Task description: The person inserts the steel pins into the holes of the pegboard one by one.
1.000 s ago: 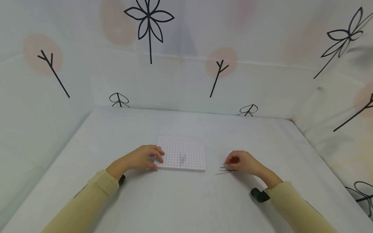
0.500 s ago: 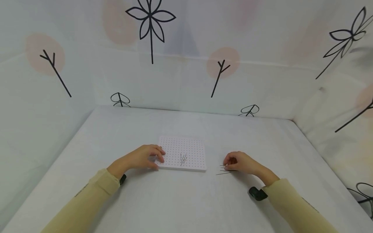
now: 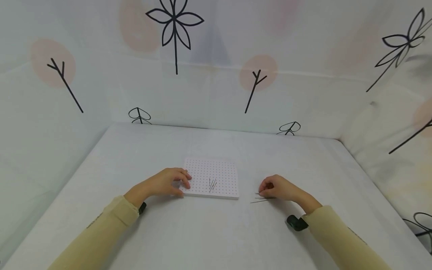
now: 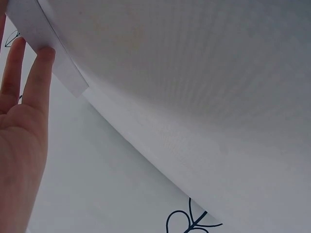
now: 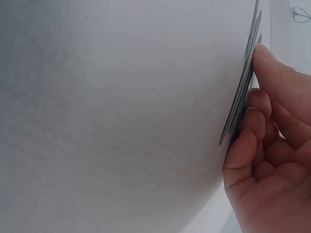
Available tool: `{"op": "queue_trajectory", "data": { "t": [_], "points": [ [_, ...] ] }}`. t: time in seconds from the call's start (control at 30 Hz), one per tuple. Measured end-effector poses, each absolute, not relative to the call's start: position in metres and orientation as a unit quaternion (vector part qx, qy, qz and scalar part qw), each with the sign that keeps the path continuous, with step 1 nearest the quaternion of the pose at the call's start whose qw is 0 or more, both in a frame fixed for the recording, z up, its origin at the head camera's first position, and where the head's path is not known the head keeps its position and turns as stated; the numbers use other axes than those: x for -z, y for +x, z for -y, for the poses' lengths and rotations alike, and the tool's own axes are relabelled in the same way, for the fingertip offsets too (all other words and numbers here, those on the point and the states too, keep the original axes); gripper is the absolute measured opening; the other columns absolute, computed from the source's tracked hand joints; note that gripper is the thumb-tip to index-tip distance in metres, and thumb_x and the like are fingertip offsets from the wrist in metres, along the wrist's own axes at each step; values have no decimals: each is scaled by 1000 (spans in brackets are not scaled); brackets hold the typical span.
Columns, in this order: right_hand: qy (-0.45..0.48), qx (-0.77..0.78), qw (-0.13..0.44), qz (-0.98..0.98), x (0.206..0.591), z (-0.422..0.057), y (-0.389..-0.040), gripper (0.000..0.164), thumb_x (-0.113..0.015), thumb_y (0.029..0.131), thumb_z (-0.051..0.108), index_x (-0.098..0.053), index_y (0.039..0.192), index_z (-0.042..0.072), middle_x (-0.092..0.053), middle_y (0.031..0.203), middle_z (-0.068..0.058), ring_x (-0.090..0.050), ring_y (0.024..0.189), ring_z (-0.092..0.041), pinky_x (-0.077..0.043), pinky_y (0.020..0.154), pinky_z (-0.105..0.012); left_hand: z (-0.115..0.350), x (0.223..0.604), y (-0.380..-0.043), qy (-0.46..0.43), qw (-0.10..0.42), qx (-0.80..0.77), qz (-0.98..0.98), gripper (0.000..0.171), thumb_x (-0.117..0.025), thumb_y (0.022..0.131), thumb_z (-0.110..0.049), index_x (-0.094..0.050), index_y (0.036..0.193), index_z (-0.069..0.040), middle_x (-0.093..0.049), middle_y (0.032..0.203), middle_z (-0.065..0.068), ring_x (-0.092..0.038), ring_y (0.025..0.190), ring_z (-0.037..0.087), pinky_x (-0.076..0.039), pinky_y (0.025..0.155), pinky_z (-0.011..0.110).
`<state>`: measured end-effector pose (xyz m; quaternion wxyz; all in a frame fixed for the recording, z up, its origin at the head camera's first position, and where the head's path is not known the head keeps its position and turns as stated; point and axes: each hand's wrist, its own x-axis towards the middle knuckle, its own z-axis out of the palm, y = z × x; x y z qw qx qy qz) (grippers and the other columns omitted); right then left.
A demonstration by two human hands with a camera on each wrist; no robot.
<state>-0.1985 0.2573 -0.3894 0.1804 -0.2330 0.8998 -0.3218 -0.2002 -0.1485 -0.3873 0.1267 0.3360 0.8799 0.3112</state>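
Head view shows a pale-covered table (image 3: 216, 232), a white board (image 3: 195, 168) dotted with rows of small holes lying flat near its middle. At the board's eight o'clock corner, a person's left hand (image 3: 170, 182) rests fingertips on its top and edge, the grip loose and fairly wide. Out toward four o'clock, the right hand (image 3: 278, 187) is curled narrow, thumb meeting a small heap of dark needles (image 5: 239, 90) on the table; whether one is pinched cannot be told, even from the right wrist view. Smallest of all, a few thin strokes that appear to be needles (image 3: 213, 185) show on the board, just six o'clock of centre; standing or lying, they are too fine to say. By all signs the work is partway: a small cluster placed, most holes seemingly unfilled, and several needles off the board.
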Motion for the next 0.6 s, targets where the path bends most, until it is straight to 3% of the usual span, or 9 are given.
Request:
{"op": "queue_trajectory", "data": {
  "t": [0.6],
  "points": [
    [-256,311,185,-896,387,-258,-192,9,-61,90,13,-58,91,5,-54,85,2,-47,79,-13,-42,68,-24,148,386,-199,334,129,-315,-879,20,-79,72,-9,-69,87,-19,-57,119,-1,-44,121,25,-33,103,45]
  ]
}}
